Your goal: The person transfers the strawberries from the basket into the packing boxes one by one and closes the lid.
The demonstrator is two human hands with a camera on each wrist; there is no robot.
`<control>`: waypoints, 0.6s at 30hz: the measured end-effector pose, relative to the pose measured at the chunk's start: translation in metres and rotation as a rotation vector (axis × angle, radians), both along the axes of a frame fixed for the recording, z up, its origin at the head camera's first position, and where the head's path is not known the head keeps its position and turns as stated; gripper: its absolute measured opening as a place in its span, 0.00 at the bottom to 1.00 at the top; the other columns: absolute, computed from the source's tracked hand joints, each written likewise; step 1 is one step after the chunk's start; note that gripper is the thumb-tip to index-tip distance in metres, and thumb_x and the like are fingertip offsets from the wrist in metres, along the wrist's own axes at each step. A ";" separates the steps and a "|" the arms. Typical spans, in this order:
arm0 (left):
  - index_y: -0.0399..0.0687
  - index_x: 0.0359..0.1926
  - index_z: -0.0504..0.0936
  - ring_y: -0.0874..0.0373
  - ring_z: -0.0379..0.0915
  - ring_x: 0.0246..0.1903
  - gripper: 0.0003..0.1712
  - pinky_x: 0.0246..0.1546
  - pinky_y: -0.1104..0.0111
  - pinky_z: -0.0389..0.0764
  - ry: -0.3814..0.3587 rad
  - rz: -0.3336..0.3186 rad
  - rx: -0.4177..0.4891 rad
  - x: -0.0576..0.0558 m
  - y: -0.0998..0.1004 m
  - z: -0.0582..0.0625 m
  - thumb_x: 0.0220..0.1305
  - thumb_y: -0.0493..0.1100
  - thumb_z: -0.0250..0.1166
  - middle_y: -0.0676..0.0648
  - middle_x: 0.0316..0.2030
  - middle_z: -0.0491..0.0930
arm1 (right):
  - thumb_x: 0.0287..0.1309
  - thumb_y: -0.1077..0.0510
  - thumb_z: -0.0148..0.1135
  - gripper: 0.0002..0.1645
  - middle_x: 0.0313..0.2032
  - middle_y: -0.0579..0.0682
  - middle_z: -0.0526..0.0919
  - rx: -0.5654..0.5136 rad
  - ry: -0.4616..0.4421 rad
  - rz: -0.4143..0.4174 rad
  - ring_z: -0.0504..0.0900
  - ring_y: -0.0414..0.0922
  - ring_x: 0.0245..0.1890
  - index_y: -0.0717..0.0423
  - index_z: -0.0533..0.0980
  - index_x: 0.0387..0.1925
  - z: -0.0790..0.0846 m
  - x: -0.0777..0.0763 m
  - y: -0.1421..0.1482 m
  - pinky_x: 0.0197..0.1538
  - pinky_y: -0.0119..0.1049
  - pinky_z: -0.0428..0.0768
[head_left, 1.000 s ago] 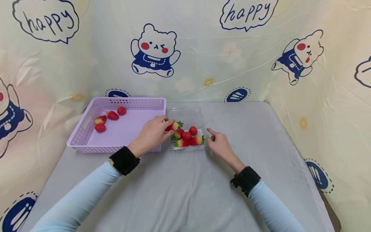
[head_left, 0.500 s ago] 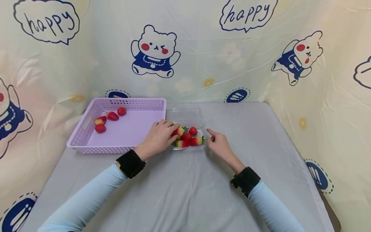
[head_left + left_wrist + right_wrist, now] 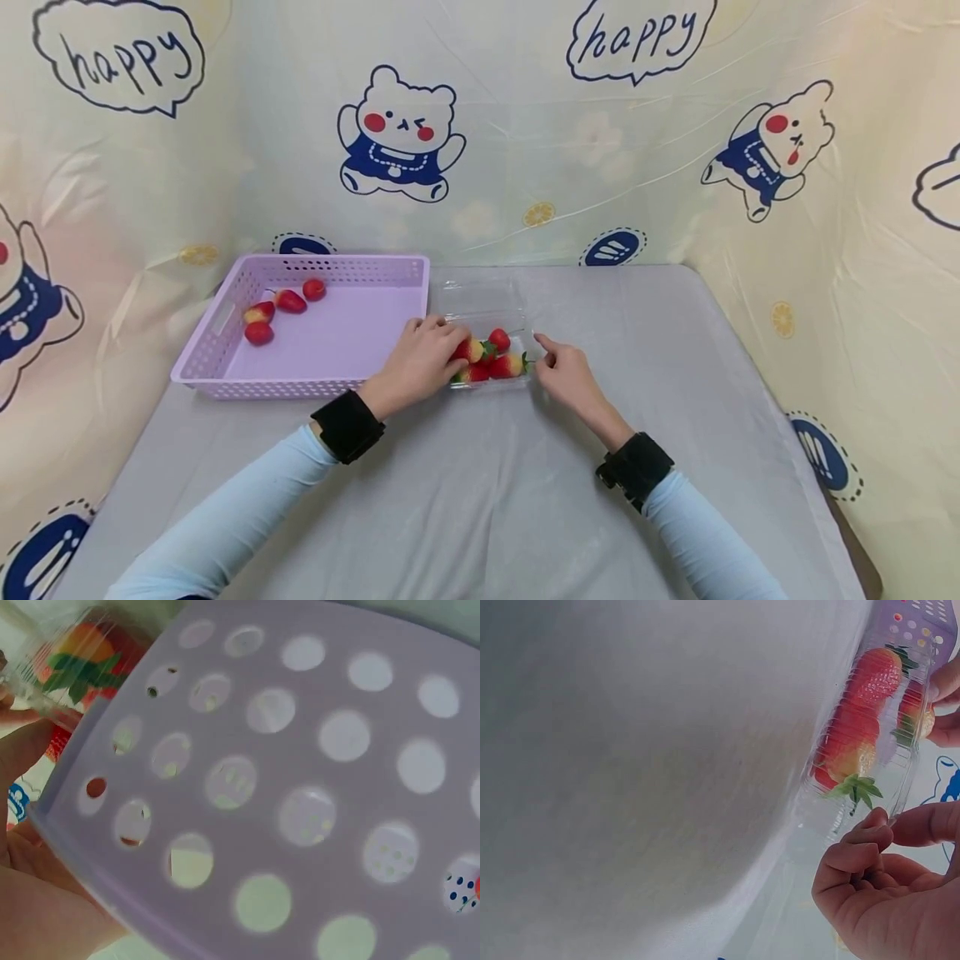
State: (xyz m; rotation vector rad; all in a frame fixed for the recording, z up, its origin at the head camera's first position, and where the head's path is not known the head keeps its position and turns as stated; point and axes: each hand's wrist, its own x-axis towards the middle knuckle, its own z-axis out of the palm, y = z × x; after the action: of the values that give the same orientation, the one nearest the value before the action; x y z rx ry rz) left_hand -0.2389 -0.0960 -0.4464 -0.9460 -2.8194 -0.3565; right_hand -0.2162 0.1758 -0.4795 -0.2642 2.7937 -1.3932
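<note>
My left hand (image 3: pixel 422 360) holds a red and yellow strawberry (image 3: pixel 469 351) with green leaves over the left part of a clear plastic box. In the right wrist view this strawberry (image 3: pixel 912 712) shows between thumb and fingers. Several strawberries lie in the box, one with its leaves (image 3: pixel 510 365) toward the right side. The box's clear lid (image 3: pixel 480 297) is folded back behind it. At the box's right edge, my right hand (image 3: pixel 567 377) pinches the rim between thumb and index finger, its other fingers curled in.
A purple perforated basket (image 3: pixel 285 388) stands left of the box, several red fruits (image 3: pixel 290 301) in its left half. Its wall (image 3: pixel 247 742) fills much of the left wrist view. Grey cloth (image 3: pixel 465 500) covers the table, and a printed curtain (image 3: pixel 517 125) hangs behind.
My left hand has moved right with the strawberry, from the box's left edge to above the fruit inside. My right hand has stayed at the right rim.
</note>
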 end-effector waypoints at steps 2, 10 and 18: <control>0.49 0.55 0.84 0.45 0.72 0.53 0.22 0.59 0.43 0.68 -0.001 -0.006 0.001 0.000 0.000 -0.003 0.65 0.50 0.77 0.46 0.49 0.87 | 0.65 0.66 0.51 0.32 0.16 0.45 0.62 -0.002 -0.002 0.002 0.58 0.41 0.16 0.67 0.73 0.71 -0.001 0.001 0.000 0.24 0.34 0.60; 0.49 0.55 0.85 0.47 0.71 0.54 0.21 0.64 0.38 0.62 -0.002 -0.013 -0.001 0.001 0.004 -0.009 0.65 0.49 0.77 0.47 0.49 0.87 | 0.65 0.66 0.51 0.32 0.16 0.44 0.61 -0.003 -0.001 0.001 0.58 0.41 0.16 0.66 0.73 0.71 -0.001 0.000 -0.001 0.24 0.34 0.60; 0.49 0.55 0.85 0.45 0.70 0.55 0.21 0.65 0.38 0.60 0.017 -0.012 -0.021 -0.002 0.005 -0.012 0.65 0.50 0.76 0.45 0.51 0.86 | 0.65 0.67 0.51 0.32 0.16 0.44 0.61 -0.007 0.010 0.003 0.57 0.41 0.16 0.67 0.73 0.71 -0.002 -0.001 0.000 0.24 0.34 0.60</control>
State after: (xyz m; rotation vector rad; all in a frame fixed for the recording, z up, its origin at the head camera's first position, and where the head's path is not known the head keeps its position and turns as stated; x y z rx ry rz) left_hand -0.2406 -0.0913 -0.4588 -0.9666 -2.8086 -0.3190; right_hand -0.2170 0.1757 -0.4817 -0.2759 2.7959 -1.4051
